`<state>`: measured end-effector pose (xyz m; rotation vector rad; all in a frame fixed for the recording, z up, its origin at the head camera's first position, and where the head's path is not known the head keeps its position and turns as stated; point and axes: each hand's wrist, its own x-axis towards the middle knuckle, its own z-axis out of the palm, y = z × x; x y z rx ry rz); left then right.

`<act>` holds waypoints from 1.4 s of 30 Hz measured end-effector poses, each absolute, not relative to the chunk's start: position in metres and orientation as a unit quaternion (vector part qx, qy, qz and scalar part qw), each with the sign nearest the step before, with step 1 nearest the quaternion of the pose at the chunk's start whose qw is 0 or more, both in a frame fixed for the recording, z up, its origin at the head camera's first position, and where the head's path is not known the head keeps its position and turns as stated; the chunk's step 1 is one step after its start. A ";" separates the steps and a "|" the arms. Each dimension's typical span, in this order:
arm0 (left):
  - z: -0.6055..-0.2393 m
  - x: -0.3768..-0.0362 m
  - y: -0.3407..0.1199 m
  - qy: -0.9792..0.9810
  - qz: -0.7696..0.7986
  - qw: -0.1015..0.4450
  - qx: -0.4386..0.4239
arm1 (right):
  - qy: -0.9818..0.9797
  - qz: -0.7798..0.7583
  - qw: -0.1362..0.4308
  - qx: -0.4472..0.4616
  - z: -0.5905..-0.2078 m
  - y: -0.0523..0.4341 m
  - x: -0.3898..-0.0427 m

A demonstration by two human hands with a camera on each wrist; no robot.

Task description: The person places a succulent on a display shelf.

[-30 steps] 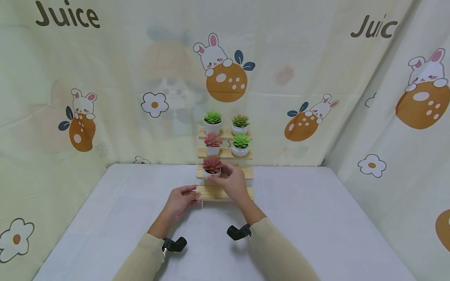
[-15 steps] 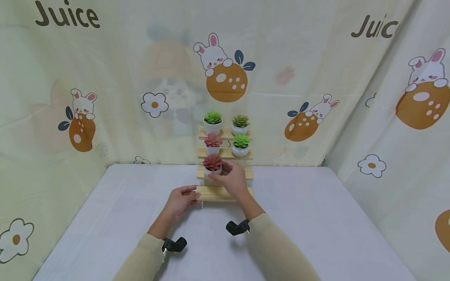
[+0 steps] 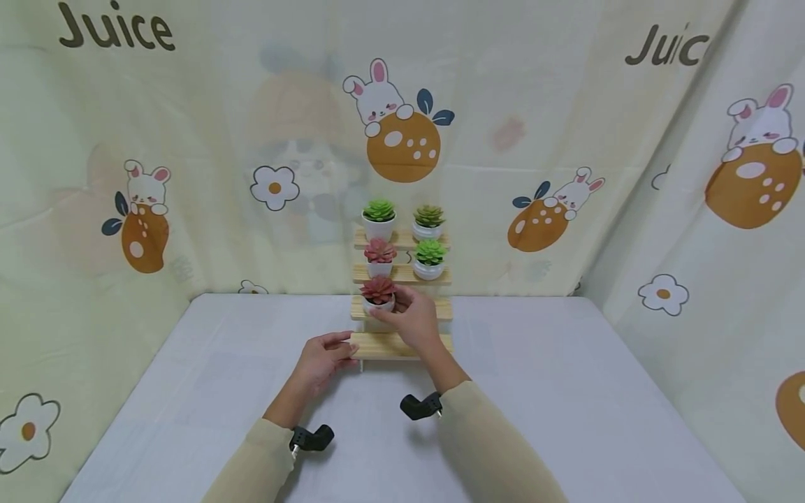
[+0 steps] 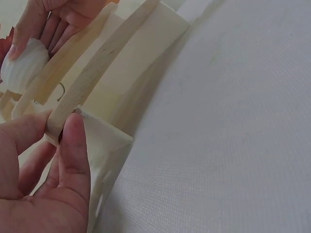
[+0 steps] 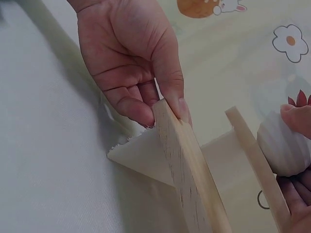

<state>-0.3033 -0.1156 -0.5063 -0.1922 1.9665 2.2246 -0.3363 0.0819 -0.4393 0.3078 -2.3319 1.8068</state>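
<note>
A stepped wooden shelf [image 3: 434, 309] stands at the back of the table. My right hand [image 3: 393, 307] grips a red succulent in a white ribbed pot [image 3: 378, 293] at the left of the third step; I cannot tell whether the pot rests on the wood. The pot [image 4: 22, 68] [image 5: 284, 148] shows in both wrist views with my right fingers [image 5: 296, 119] around it. My left hand [image 3: 342, 348] pinches the left end of the bottom step [image 3: 386, 344] [image 5: 189, 170] between thumb [image 4: 75, 145] and fingers.
Upper steps carry a pink succulent [image 3: 380, 256], two green succulents [image 3: 430, 258] [image 3: 379, 218] and an olive one [image 3: 429, 221]. The shelf sits on a white-covered table [image 3: 566, 391]. Printed curtains [image 3: 189, 175] close the back and both sides.
My right hand has carried the red succulent pot slightly up and back at the third step. My left hand stays on the bottom step's end.
</note>
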 end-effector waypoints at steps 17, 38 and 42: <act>-0.510 -0.303 -0.119 0.655 0.747 0.085 -0.072 | -0.798 0.590 0.080 0.090 -0.441 0.077 -0.336; -0.512 -0.304 -0.117 0.650 0.751 0.090 -0.071 | -0.799 0.585 0.101 0.100 -0.449 0.078 -0.340; -0.509 -0.304 -0.115 0.650 0.751 0.091 -0.069 | -0.800 0.583 0.102 0.098 -0.448 0.080 -0.341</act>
